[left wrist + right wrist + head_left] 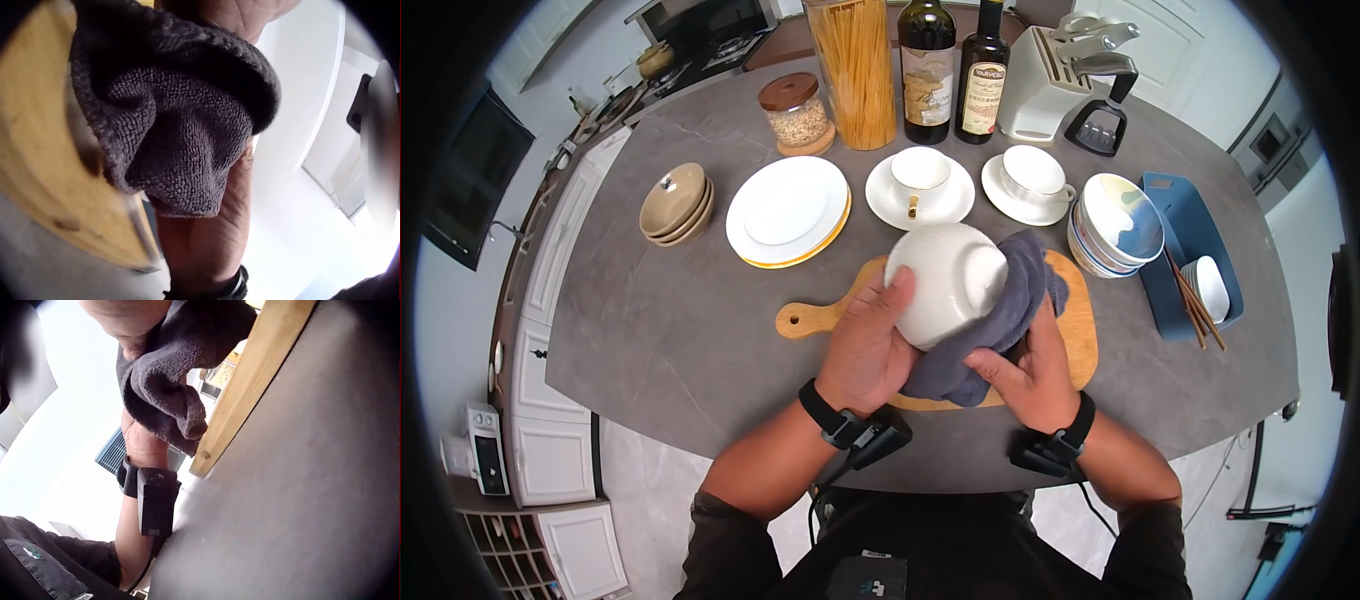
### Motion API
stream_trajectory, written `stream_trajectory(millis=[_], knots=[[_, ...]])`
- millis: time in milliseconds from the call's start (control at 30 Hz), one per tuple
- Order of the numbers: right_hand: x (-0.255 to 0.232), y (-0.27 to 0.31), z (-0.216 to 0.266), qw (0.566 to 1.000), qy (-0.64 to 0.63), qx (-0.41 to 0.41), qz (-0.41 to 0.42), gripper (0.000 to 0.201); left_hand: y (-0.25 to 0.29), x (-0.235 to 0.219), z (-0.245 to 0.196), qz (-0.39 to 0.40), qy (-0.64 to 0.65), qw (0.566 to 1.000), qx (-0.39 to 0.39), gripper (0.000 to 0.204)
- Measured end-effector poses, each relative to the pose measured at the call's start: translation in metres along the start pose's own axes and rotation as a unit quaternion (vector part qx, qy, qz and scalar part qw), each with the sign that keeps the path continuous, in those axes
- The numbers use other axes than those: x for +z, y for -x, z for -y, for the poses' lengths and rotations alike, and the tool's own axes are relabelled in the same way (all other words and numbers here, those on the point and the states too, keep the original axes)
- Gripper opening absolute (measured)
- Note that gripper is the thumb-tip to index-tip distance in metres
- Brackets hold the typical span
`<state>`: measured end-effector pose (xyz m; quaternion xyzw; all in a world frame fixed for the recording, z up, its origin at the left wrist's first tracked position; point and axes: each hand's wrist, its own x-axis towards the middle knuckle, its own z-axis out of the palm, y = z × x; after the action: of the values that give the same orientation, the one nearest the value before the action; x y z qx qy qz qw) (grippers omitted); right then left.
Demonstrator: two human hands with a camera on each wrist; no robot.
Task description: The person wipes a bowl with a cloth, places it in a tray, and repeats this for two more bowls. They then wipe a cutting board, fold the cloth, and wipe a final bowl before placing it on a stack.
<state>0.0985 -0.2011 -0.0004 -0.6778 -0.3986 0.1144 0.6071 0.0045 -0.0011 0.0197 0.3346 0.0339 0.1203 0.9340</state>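
Left hand [870,345]: its thumb is on the white bowl [940,290]. I can't see most of the other fingers, but it looks clamped on the bowl, I think so it won't slip.
White bowl: up between both hands, tipped over, with its round foot facing the right fingers.
Right hand [1037,375]: thumb and fingers pinch the gray cloth [965,362], bunched against the bowl, maybe to keep something soft in between.
Wooden board [1082,335]: below the fingers, perhaps a handy place to work over.
Two cups [920,172]: on saucers just past the fingers, so they look easiest to bump.
Bowl stack [1112,222]: past the right fingers, then the blue tray [1185,225] with chopsticks [1197,308] poking over its edge.
Plates [788,200]: past the left fingers, piled to save room, I guess, with brown bowls [673,203] farther left.
Tall bottles [927,85]: farthest from the fingers, beside the noodles [855,80] and knife block [1032,90], out of the way.
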Motion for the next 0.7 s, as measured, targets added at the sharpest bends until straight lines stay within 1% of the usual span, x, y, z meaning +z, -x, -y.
stream_trajectory(millis=[33, 67, 100, 167, 200, 267, 300, 367, 400, 467, 600, 667, 700], knots=[[-0.002, -0.002, 0.005, 0.995, 0.084, -0.05, -0.005, 0.091, 0.002, 0.0, 0.003, 0.019, -0.002, 1.0, -0.021, 0.055], [-0.005, -0.003, 0.009, 0.981, 0.166, -0.1, -0.011, 0.094, 0.004, 0.0, 0.005, 0.038, -0.004, 0.998, -0.043, 0.054], [-0.008, -0.003, 0.01, 0.981, 0.167, -0.099, -0.012, 0.094, 0.006, 0.001, 0.008, 0.038, -0.003, 0.998, -0.045, 0.054], [-0.014, -0.001, 0.011, 0.973, 0.188, -0.131, -0.019, 0.089, 0.01, 0.002, 0.012, 0.058, -0.035, 0.997, -0.035, 0.052], [-0.017, 0.0, 0.012, 0.973, 0.188, -0.129, -0.02, 0.089, 0.012, 0.003, 0.013, 0.058, -0.035, 0.997, -0.037, 0.052], [-0.023, 0.001, 0.014, 0.96, 0.222, -0.167, -0.034, 0.078, 0.015, 0.009, 0.013, 0.075, -0.03, 0.996, -0.034, 0.05], [-0.021, 0.0, 0.014, 0.96, 0.223, -0.167, -0.035, 0.078, 0.015, 0.009, 0.013, 0.075, -0.029, 0.996, -0.035, 0.05], [-0.015, -0.001, 0.016, 0.96, 0.199, -0.18, -0.074, 0.06, 0.017, 0.01, 0.012, 0.062, -0.064, 0.996, -0.012, 0.05], [-0.015, 0.001, 0.016, 0.961, 0.199, -0.179, -0.075, 0.06, 0.016, 0.008, 0.013, 0.062, -0.063, 0.996, -0.013, 0.05], [-0.015, 0.005, 0.018, 0.955, 0.217, -0.185, -0.08, 0.047, 0.011, 0.002, 0.016, 0.081, -0.096, 0.992, 0.018, 0.049], [-0.017, 0.004, 0.018, 0.955, 0.225, -0.179, -0.077, 0.044, 0.007, 0.003, 0.014, 0.061, -0.081, 0.995, 0.015, 0.049], [-0.017, 0.003, 0.016, 0.947, 0.225, -0.218, -0.07, 0.042, 0.007, 0.007, 0.011, 0.053, -0.049, 0.997, 0.022, 0.047], [-0.017, 0.001, 0.014, 0.947, 0.225, -0.217, -0.07, 0.042, 0.006, 0.007, 0.008, 0.052, -0.048, 0.997, 0.021, 0.047]])
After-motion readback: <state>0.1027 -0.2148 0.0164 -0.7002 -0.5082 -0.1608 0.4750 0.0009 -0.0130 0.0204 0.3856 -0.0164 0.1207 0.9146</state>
